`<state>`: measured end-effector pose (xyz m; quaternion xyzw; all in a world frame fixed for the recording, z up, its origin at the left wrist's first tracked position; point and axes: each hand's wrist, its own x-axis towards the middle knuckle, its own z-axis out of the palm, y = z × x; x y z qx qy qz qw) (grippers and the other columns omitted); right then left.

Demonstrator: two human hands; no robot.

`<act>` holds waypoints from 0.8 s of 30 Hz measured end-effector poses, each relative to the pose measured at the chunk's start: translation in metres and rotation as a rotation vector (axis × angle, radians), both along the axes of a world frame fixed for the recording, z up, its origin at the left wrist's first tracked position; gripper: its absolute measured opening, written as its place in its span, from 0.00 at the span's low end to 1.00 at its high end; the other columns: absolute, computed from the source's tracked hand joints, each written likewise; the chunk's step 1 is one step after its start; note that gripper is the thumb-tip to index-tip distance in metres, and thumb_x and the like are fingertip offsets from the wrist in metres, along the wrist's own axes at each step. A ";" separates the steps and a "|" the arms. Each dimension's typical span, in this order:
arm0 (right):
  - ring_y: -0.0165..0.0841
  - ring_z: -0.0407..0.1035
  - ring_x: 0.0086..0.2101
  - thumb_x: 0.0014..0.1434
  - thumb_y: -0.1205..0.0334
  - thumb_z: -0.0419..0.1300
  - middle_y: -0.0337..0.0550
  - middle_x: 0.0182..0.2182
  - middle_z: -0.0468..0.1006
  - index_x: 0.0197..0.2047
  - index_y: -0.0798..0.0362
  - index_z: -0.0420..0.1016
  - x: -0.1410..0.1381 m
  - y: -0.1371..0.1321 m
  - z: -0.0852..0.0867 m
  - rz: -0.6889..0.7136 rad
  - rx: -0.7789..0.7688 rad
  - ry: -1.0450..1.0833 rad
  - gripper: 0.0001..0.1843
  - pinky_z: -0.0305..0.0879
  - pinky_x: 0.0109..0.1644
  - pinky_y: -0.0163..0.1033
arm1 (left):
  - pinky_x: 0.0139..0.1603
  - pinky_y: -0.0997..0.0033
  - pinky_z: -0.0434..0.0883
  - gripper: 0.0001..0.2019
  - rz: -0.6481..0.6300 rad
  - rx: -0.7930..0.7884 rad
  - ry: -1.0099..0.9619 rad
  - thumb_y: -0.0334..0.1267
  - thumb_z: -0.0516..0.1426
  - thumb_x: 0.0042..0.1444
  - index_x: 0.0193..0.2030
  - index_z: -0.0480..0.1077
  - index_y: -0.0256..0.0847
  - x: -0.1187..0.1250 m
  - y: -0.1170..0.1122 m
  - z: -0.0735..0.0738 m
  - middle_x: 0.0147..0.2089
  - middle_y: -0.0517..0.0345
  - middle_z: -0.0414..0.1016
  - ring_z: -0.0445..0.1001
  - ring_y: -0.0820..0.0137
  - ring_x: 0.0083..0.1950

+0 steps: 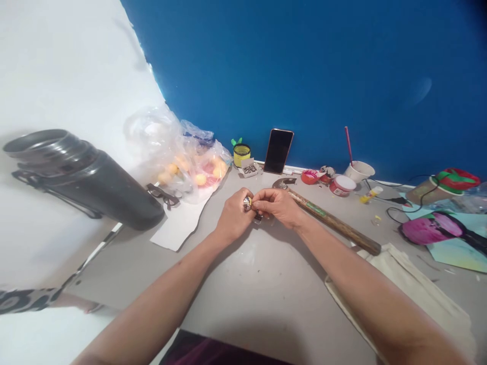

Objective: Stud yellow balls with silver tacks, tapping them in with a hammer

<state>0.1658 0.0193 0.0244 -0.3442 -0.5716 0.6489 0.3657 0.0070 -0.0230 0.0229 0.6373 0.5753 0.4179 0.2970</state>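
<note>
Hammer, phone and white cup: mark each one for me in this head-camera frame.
hammer (331, 219), head view, middle of the wooden handle.
phone (279, 150), head view, centre of the dark screen.
white cup (359, 175), head view, outer wall below the rim.

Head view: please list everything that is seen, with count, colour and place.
table: one, grey, under everything
flask: one, dark grey, left
bag: one, clear, fruit inside, beside flask
glasses: one, black, beside bag
jar: one, yellow, beside phone
phone: one, black, upright at back
hammer: one, brown handle, centre right
cup: one, white, back right
cloth: one, cream, near right
part: one, silvery, centre
left hand: one, pinching part
right hand: one, pinching part
</note>
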 end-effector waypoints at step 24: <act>0.25 0.63 0.20 0.42 0.56 0.72 0.36 0.20 0.74 0.28 0.56 0.77 -0.004 -0.005 0.003 -0.024 -0.052 -0.031 0.14 0.57 0.23 0.31 | 0.33 0.70 0.59 0.06 0.002 0.091 0.166 0.31 0.56 0.50 0.30 0.61 0.42 -0.001 0.002 -0.009 0.29 0.63 0.67 0.64 0.70 0.31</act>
